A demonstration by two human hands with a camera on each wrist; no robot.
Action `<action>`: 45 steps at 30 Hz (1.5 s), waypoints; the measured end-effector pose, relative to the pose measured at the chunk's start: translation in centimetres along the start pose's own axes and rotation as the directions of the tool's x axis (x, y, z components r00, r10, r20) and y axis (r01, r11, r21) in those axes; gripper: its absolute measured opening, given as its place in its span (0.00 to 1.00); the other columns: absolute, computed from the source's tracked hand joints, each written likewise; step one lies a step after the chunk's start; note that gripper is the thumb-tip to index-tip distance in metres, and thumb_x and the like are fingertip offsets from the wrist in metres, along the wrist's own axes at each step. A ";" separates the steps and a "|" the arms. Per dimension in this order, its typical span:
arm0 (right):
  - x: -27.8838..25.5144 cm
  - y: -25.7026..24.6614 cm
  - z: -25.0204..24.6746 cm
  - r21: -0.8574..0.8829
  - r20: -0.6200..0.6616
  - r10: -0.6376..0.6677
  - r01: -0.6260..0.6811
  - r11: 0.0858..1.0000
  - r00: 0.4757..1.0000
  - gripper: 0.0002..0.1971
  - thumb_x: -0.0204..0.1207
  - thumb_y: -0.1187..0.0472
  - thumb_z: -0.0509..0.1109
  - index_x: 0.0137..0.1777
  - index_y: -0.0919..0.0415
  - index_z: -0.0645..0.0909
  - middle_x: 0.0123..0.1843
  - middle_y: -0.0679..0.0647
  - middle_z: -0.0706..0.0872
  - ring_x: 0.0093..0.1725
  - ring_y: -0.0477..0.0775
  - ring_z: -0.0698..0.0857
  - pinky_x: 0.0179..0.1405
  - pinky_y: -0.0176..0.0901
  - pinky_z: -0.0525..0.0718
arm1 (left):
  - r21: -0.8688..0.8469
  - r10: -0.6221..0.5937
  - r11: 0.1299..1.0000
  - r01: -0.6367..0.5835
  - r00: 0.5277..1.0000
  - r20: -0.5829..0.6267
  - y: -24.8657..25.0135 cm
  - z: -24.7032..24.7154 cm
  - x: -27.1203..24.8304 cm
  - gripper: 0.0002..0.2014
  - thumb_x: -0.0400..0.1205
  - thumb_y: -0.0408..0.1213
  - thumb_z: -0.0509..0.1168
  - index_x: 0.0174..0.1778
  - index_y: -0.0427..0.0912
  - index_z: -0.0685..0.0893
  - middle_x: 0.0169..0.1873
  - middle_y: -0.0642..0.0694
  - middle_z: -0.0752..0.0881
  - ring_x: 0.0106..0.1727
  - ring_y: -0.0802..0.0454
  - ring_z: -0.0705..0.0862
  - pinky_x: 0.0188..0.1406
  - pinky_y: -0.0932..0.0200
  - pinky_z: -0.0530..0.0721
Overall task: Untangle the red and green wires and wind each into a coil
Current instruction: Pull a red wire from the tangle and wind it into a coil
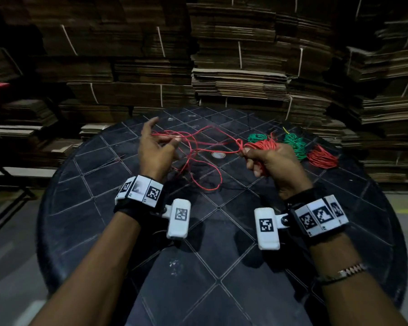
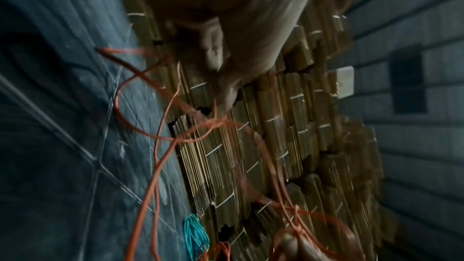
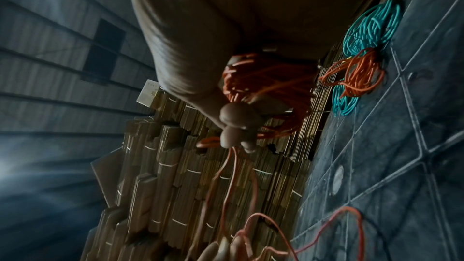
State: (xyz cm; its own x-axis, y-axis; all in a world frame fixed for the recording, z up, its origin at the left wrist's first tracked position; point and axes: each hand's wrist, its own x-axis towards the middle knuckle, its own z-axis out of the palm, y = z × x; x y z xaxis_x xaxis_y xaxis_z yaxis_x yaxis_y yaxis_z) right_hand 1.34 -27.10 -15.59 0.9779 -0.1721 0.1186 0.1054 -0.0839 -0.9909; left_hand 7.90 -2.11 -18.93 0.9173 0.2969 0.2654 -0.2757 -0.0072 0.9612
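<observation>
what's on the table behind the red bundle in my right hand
Behind the red bundle, two green coils and a red coil lie on the table. The bundle partly covers the nearer green one.

Red wire [image 1: 198,149] partly bundled, loose loops trailing over table, green wire [image 1: 295,143] coiled at far right

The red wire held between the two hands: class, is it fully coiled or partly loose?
Partly loose. The right hand grips a wound bundle of the red wire, but loose loops trail across the table to the left hand.
</observation>
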 end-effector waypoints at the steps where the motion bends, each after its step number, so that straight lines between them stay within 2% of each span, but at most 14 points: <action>1: 0.1 0.2 0.2 0.001 -0.005 0.002 -0.002 1.000 1.000 0.08 0.79 0.70 0.73 0.46 0.78 0.87 0.24 0.55 0.85 0.15 0.46 0.74 0.16 0.31 0.72 | -0.023 -0.037 0.999 0.039 0.997 0.068 0.0 0.3 -0.1 0.39 0.83 0.28 0.75 0.86 0.55 0.64 0.54 0.41 0.90 0.38 0.45 0.93 0.39 0.45 0.93; 3: 0.3 0.4 0.2 0.015 -0.019 0.008 -0.008 1.000 1.000 0.08 0.79 0.69 0.73 0.48 0.78 0.87 0.24 0.55 0.85 0.16 0.46 0.75 0.17 0.31 0.72 | -0.038 -0.079 0.996 0.087 0.983 0.167 0.5 0.8 -0.5 0.47 0.84 0.27 0.72 0.90 0.57 0.50 0.63 0.37 0.86 0.45 0.44 0.95 0.37 0.53 0.91; 7: 0.5 0.6 -0.1 0.053 -0.049 0.015 -0.013 0.999 0.999 0.06 0.80 0.66 0.75 0.45 0.71 0.89 0.27 0.55 0.87 0.19 0.46 0.76 0.19 0.31 0.75 | -0.013 -0.104 0.994 0.110 0.970 0.222 1.6 1.3 -1.4 0.55 0.85 0.34 0.73 0.90 0.54 0.33 0.59 0.38 0.89 0.46 0.42 0.95 0.52 0.42 0.93; 10: 0.4 0.6 -0.2 0.069 -0.058 0.020 -0.016 0.997 0.998 0.07 0.81 0.65 0.74 0.46 0.70 0.89 0.29 0.56 0.88 0.20 0.46 0.78 0.22 0.33 0.78 | 0.011 0.006 1.000 -0.009 0.974 0.228 2.6 1.0 -2.7 0.48 0.84 0.35 0.75 0.90 0.52 0.47 0.45 0.40 0.93 0.40 0.37 0.94 0.45 0.41 0.94; 14: 0.3 0.5 0.1 0.059 -0.047 0.009 -0.006 0.998 0.999 0.08 0.80 0.68 0.73 0.49 0.76 0.88 0.28 0.56 0.88 0.20 0.48 0.78 0.23 0.35 0.77 | -0.059 0.177 0.984 -0.167 0.947 0.268 4.2 1.9 -4.6 0.25 0.83 0.27 0.74 0.71 0.38 0.68 0.39 0.33 0.91 0.31 0.50 0.90 0.28 0.58 0.87; 20: -0.1 0.3 0.9 0.010 0.106 -0.089 0.089 0.996 0.990 0.11 0.82 0.68 0.70 0.46 0.80 0.84 0.29 0.57 0.88 0.19 0.49 0.78 0.22 0.35 0.73 | 0.110 0.183 0.954 -0.281 0.828 0.530 2.6 3.1 -4.5 0.10 0.80 0.33 0.79 0.56 0.40 0.90 0.50 0.48 0.93 0.53 0.52 0.91 0.54 0.53 0.90; 23: -0.4 0.2 1.5 0.012 0.178 -0.134 0.134 0.991 0.975 0.12 0.83 0.67 0.70 0.45 0.79 0.84 0.29 0.59 0.87 0.19 0.49 0.78 0.22 0.33 0.74 | 0.149 0.141 0.947 -0.283 0.788 0.599 2.0 3.4 -4.6 0.09 0.81 0.34 0.78 0.57 0.39 0.92 0.50 0.45 0.94 0.53 0.46 0.92 0.60 0.47 0.89; 27: -0.6 0.0 1.4 0.043 0.157 -0.134 0.129 0.991 0.978 0.11 0.81 0.64 0.74 0.43 0.74 0.87 0.30 0.60 0.88 0.20 0.50 0.78 0.23 0.33 0.73 | 0.090 0.172 0.962 -0.257 0.829 0.531 2.4 3.3 -4.6 0.04 0.80 0.33 0.79 0.50 0.41 0.94 0.39 0.48 0.94 0.38 0.61 0.89 0.39 0.67 0.83; 30: -0.7 -0.2 1.1 0.063 0.109 -0.110 0.103 0.993 0.988 0.14 0.78 0.65 0.76 0.45 0.81 0.86 0.30 0.63 0.87 0.21 0.51 0.78 0.23 0.36 0.76 | 0.048 0.181 0.969 -0.243 0.829 0.529 2.9 3.1 -4.9 0.06 0.78 0.35 0.80 0.50 0.44 0.94 0.35 0.48 0.93 0.33 0.53 0.89 0.33 0.63 0.84; 32: -0.8 -0.2 1.1 0.074 0.118 -0.096 0.087 0.993 0.988 0.10 0.77 0.66 0.76 0.42 0.77 0.87 0.30 0.65 0.87 0.22 0.53 0.79 0.22 0.39 0.78 | 0.012 0.216 0.965 -0.261 0.822 0.527 3.1 3.3 -5.3 0.06 0.77 0.35 0.81 0.49 0.45 0.95 0.38 0.42 0.94 0.35 0.38 0.90 0.36 0.49 0.88; 34: -0.9 -0.3 1.1 0.076 0.129 -0.084 0.074 0.994 0.988 0.08 0.76 0.67 0.76 0.41 0.73 0.88 0.30 0.65 0.86 0.23 0.55 0.78 0.22 0.41 0.76 | -0.043 0.245 0.964 -0.261 0.819 0.519 3.1 3.5 -5.5 0.06 0.76 0.36 0.81 0.47 0.48 0.94 0.40 0.44 0.94 0.39 0.37 0.91 0.43 0.39 0.90; 37: -1.0 -0.7 0.8 0.109 0.143 -0.045 0.029 0.994 0.989 0.07 0.75 0.68 0.76 0.38 0.72 0.89 0.28 0.62 0.85 0.22 0.56 0.76 0.20 0.39 0.72 | -0.127 0.265 0.964 -0.233 0.815 0.516 2.9 3.5 -5.3 0.05 0.78 0.29 0.79 0.48 0.41 0.94 0.41 0.47 0.92 0.41 0.48 0.90 0.47 0.46 0.90; 41: -1.2 -1.0 0.8 0.129 0.175 0.043 -0.066 0.989 0.984 0.09 0.74 0.70 0.75 0.33 0.65 0.91 0.27 0.62 0.85 0.18 0.51 0.74 0.16 0.34 0.71 | -0.247 0.286 0.952 -0.182 0.818 0.499 2.9 3.1 -5.1 0.08 0.80 0.25 0.75 0.54 0.31 0.92 0.47 0.40 0.93 0.49 0.44 0.90 0.54 0.49 0.90; 45: -0.9 -0.5 1.3 0.022 0.102 0.112 -0.115 0.993 0.989 0.06 0.73 0.70 0.77 0.38 0.73 0.90 0.28 0.64 0.86 0.18 0.51 0.76 0.18 0.36 0.69 | -0.253 0.232 0.960 -0.123 0.856 0.462 2.8 3.0 -4.9 0.06 0.80 0.30 0.76 0.51 0.33 0.92 0.44 0.41 0.93 0.42 0.50 0.90 0.47 0.57 0.89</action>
State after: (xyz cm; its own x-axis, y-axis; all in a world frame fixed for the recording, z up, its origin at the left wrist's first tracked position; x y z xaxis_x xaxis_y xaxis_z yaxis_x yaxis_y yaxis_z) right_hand 0.67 -25.64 -15.25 0.9968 -0.0798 0.0000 -0.0033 -0.0415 -0.9991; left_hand 3.48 -6.45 -17.33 0.8540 -0.1889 0.4847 -0.4502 0.1984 0.8706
